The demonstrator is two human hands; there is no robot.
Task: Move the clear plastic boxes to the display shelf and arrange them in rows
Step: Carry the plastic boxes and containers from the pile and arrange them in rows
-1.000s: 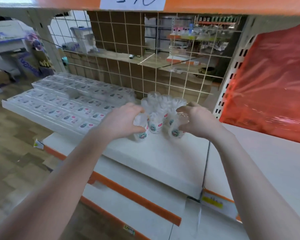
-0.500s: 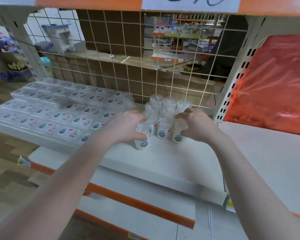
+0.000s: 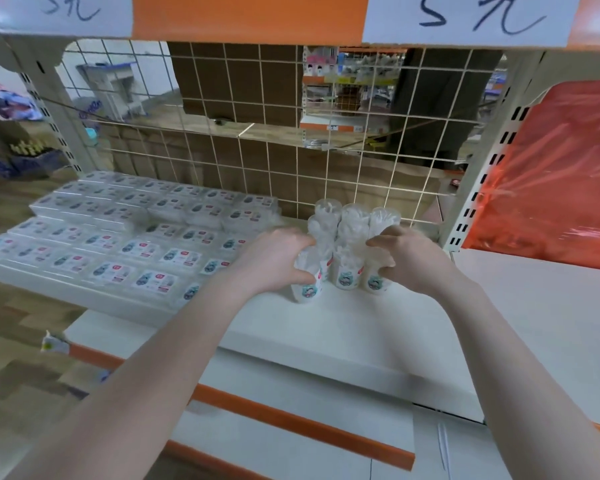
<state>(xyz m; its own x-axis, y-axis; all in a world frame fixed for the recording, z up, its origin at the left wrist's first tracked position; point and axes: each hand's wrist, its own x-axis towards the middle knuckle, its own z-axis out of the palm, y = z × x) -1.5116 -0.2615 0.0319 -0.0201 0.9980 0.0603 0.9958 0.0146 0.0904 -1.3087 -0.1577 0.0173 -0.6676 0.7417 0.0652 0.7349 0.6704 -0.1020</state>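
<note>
A cluster of clear round plastic boxes [image 3: 349,251], each with a small round label, stands on the white display shelf [image 3: 343,327] near its back wire grid. My left hand [image 3: 274,259] grips the left side of the cluster, fingers curled round the nearest box. My right hand [image 3: 404,259] grips the right side the same way. Several boxes show between and behind my hands, in rows running toward the grid. My hands hide part of the outer boxes.
Flat clear labelled packs [image 3: 118,244] fill the shelf's left half in rows and low stacks. A wire grid [image 3: 291,157] closes the back. An orange plastic sheet [image 3: 551,174] hangs at right behind an upright post [image 3: 478,188]. Lower shelves with orange edges [image 3: 291,417] jut out below.
The cluster of boxes has moved back along the shelf toward the wire grid with both hands still round it. My view has shifted right and closer.
</note>
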